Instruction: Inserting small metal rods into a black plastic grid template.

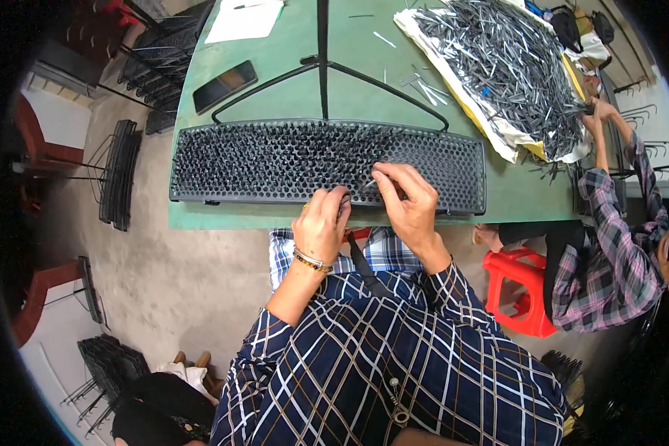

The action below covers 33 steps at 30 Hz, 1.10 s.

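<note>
Along the near edge of the green table [516, 192] lies a black perforated panel [451, 167] — dark pins [249, 160] crowd its left and middle. The right hand [410, 199] pinches a small strip [369, 184] between thumb and forefinger, over the panel. The left hand [318, 224] curls its fingers at the panel's near edge — whether they grasp anything cannot be told.

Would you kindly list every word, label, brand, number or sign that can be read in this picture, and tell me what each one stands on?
There is no readable text here.
White paper: any writing is too small to make out.
Phone: no text is legible on it.
White-and-yellow sheet under the dark strips: no print can be read.
Perforated black panel: no lettering can be made out.
</note>
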Each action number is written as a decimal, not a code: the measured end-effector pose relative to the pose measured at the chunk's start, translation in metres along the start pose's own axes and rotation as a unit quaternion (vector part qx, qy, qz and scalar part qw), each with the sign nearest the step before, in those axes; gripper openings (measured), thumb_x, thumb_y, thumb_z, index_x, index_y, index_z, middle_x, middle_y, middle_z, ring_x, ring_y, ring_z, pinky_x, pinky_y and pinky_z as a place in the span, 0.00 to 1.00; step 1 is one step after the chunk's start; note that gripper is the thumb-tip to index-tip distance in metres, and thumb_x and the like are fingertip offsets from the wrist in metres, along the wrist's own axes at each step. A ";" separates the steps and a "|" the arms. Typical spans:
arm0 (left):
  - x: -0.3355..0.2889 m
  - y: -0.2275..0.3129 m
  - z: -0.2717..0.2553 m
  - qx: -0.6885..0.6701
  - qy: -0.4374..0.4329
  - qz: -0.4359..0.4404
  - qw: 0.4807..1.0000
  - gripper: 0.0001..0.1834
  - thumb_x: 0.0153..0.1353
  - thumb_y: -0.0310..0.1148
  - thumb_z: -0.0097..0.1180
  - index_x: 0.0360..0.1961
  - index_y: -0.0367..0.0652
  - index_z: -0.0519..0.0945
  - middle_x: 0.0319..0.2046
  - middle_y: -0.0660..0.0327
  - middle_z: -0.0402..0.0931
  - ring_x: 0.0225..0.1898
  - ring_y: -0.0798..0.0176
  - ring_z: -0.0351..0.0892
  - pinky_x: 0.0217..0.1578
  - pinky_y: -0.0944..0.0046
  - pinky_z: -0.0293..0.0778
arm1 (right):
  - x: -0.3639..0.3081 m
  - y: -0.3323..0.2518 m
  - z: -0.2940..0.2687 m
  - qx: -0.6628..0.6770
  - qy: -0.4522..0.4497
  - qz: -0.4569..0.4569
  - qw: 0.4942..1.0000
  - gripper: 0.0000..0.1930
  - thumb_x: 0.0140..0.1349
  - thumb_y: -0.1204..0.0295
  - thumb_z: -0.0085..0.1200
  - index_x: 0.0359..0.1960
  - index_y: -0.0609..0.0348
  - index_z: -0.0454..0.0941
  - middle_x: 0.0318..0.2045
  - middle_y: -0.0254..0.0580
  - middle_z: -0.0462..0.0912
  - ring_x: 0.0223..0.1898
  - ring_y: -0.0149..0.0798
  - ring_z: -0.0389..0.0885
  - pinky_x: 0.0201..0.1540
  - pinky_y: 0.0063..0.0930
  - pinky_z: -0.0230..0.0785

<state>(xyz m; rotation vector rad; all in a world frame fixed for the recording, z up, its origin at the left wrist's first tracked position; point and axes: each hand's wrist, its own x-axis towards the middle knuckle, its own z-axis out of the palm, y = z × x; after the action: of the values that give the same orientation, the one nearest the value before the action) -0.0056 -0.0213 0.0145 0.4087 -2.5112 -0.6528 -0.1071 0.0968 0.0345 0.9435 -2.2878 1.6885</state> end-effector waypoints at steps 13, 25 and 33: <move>0.006 -0.011 -0.007 -0.204 0.076 -0.153 0.964 0.06 0.49 0.23 0.63 0.30 0.37 0.80 0.16 0.72 0.65 0.17 0.80 0.55 0.18 0.76 0.53 | -0.001 0.006 0.006 0.039 0.010 -0.011 0.999 0.06 0.53 0.80 0.57 0.34 0.66 0.79 0.30 0.43 0.80 0.27 0.32 0.78 0.28 0.21 0.70; 0.000 -0.009 -0.008 -0.142 0.078 -0.124 0.979 0.10 0.47 0.24 0.64 0.33 0.41 0.80 0.20 0.67 0.71 0.16 0.76 0.57 0.17 0.73 0.57 | 0.000 0.008 0.018 -0.041 -0.015 -0.150 0.988 0.08 0.49 0.80 0.59 0.33 0.64 0.79 0.29 0.46 0.80 0.30 0.43 0.80 0.31 0.30 0.72; -0.008 -0.007 -0.016 -0.161 0.065 -0.179 0.968 0.09 0.50 0.23 0.61 0.34 0.41 0.79 0.24 0.63 0.76 0.16 0.75 0.61 0.17 0.73 0.60 | -0.006 0.005 0.022 -0.096 -0.075 -0.133 0.984 0.08 0.49 0.77 0.59 0.33 0.62 0.79 0.33 0.42 0.78 0.28 0.40 0.78 0.28 0.28 0.69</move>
<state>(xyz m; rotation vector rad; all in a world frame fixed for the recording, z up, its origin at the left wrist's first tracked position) 0.0109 -0.0300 0.0193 0.7623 -2.1718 -1.1148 -0.0995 0.0801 0.0198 1.3018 -2.2422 1.3066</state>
